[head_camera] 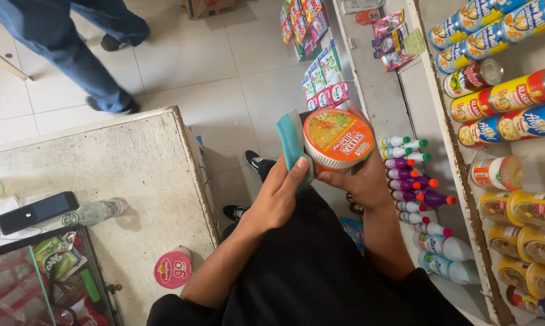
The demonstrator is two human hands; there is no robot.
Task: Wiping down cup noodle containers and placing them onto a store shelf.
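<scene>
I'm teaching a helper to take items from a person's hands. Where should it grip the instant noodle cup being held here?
Grip the noodle cup by its side wall just below the lid rim, coming in from above, the shelf side. The right hand cradles its underside and the left hand presses a teal cloth against its left wall, so only that upper edge looks free.

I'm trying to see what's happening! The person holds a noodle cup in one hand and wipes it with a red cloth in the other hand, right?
Nearly. The head view shows the cloth is teal, not red. The left hand presses it to the noodle cup, held by the right hand.
</scene>
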